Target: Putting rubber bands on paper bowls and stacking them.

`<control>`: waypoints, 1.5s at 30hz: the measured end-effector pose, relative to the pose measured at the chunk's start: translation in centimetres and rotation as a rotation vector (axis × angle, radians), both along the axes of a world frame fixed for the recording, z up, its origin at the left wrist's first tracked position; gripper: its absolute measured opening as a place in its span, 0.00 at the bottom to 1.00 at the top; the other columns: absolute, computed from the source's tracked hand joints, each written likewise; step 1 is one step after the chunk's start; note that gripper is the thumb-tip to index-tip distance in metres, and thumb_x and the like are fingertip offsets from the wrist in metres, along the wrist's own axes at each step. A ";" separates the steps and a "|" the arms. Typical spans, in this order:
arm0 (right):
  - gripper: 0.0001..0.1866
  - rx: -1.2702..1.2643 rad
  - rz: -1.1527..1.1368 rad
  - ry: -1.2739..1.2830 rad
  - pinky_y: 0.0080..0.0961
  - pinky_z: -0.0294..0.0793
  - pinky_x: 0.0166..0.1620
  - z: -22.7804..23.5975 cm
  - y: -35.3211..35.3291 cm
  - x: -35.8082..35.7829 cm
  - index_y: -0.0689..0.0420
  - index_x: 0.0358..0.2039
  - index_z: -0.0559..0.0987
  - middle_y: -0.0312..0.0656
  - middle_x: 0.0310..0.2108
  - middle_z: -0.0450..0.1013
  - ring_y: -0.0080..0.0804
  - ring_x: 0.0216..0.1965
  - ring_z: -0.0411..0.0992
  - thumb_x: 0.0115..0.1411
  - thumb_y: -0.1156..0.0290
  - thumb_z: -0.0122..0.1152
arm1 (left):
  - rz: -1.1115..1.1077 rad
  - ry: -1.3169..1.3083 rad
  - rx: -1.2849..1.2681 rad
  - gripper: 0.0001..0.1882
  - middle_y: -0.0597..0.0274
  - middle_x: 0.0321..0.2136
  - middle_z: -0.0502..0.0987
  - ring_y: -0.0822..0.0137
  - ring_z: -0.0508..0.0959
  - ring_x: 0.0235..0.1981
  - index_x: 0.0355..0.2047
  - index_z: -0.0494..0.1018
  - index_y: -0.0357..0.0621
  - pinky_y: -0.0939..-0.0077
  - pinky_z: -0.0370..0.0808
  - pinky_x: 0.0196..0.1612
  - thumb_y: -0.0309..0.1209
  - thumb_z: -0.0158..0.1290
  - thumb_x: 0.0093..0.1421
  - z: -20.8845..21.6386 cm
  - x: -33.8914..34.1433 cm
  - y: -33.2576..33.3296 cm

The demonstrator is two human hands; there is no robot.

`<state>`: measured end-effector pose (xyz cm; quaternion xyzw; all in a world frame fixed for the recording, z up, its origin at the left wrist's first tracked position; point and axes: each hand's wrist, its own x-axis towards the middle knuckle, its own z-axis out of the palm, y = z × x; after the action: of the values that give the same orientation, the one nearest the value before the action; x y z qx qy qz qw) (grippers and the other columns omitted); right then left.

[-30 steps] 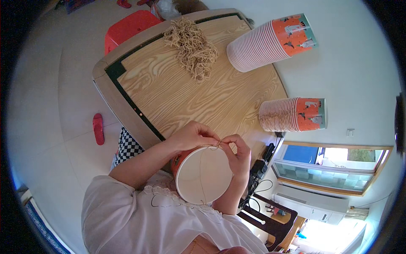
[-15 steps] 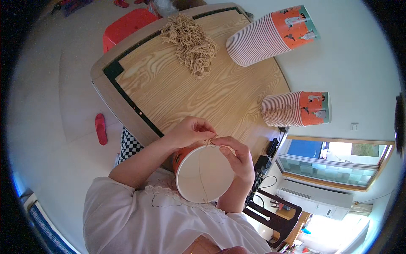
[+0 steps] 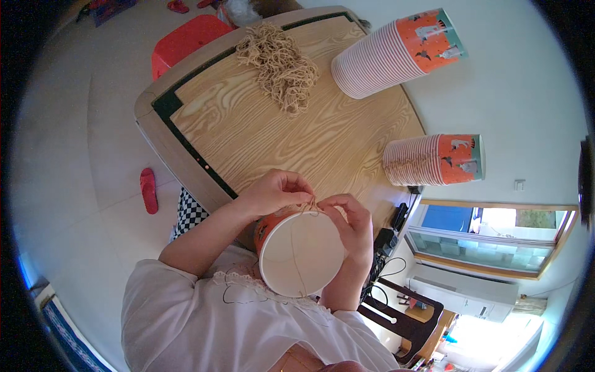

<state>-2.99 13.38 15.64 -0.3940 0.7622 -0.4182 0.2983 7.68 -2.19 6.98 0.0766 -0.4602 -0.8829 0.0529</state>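
A paper bucket (image 3: 304,260) with a white inside and an orange printed outside rests against my body, its mouth facing up toward me. A thin tan string (image 3: 295,257) runs across the mouth from the far rim to the near rim. At the far rim, my left hand (image 3: 280,191) pinches the string between thumb and fingertips. Beside it, my right hand (image 3: 351,224) also pinches the string with thumb and forefinger, close to the rim. Small loops of string show between the two hands; whether they form a knot cannot be made out.
On the wooden table (image 3: 229,124) lies a tangled heap of tan strings (image 3: 279,68). Two nested stacks of paper buckets stand at the right, a tall one (image 3: 396,53) and a shorter one (image 3: 434,159) with strings along its side. A red stool (image 3: 189,43) is beyond the table's left edge.
My right fingertips have shifted slightly away from the rim, and more of the string loops shows between my hands. The bucket has barely moved.
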 end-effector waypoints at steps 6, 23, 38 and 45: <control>0.06 -0.018 0.040 0.032 0.17 0.69 0.42 -0.3 -1.2 -1.4 0.64 0.32 0.75 0.39 0.31 0.73 0.24 0.36 0.71 0.52 0.83 0.57 | -0.021 -0.027 0.013 0.08 0.65 0.28 0.76 0.77 0.75 0.30 0.34 0.74 0.35 0.84 0.71 0.35 0.26 0.55 0.54 0.1 0.1 0.2; 0.04 0.047 0.050 0.050 0.18 0.69 0.38 -0.9 -1.6 -1.5 0.62 0.29 0.76 0.36 0.25 0.72 0.21 0.32 0.70 0.51 0.79 0.60 | 0.016 -0.026 -0.176 0.09 0.63 0.27 0.78 0.77 0.75 0.29 0.34 0.76 0.36 0.83 0.71 0.35 0.27 0.57 0.52 0.3 0.0 0.6; 0.06 -0.016 -0.034 -0.014 0.19 0.69 0.39 -1.4 -0.8 -1.3 0.62 0.30 0.75 0.36 0.27 0.72 0.22 0.32 0.70 0.51 0.80 0.61 | 0.047 -0.008 0.015 0.04 0.63 0.25 0.75 0.75 0.74 0.26 0.31 0.71 0.36 0.81 0.71 0.31 0.24 0.51 0.55 -0.1 0.0 0.8; 0.07 -0.044 0.097 0.083 0.21 0.69 0.39 -0.6 -0.9 -0.2 0.62 0.32 0.72 0.38 0.29 0.71 0.26 0.33 0.71 0.52 0.78 0.61 | 0.044 -0.018 0.033 0.03 0.66 0.24 0.74 0.77 0.72 0.25 0.30 0.70 0.37 0.84 0.70 0.30 0.24 0.51 0.56 0.6 0.5 0.6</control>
<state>-3.24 12.50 15.05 -0.4539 0.7446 -0.4030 0.2777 8.17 -1.59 7.60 0.0957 -0.4445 -0.8882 0.0667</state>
